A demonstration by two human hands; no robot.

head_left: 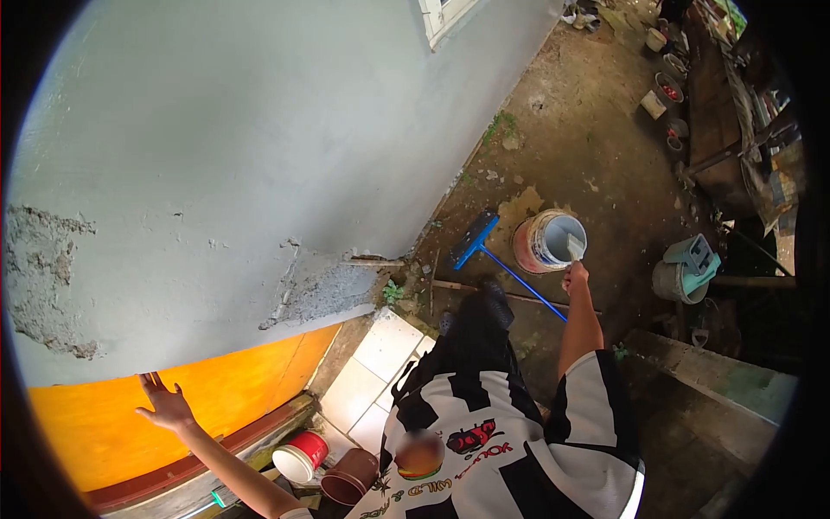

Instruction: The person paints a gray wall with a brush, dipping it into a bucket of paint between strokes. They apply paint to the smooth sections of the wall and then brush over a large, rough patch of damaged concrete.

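Note:
My right hand [576,278] grips a paintbrush [576,248], with its pale head at the rim of a paint-smeared bucket [529,244]. The bucket stands on the ground ahead of me, and its inside looks light grey. Over on the other side, my left hand [166,406] is spread out and holds nothing. Its fingertips reach the lower edge of the grey wall [259,173], where an orange panel [251,381] begins. Rough patches of broken plaster show along the wall's lower part.
A blue broom [475,240] lies across the ground by my feet. White tiles [359,394], a red-and-white can [303,454] and a brown pot [350,476] are at lower left. Buckets [679,281] stand right, near a concrete ledge [709,372]. A window frame [443,19] is above.

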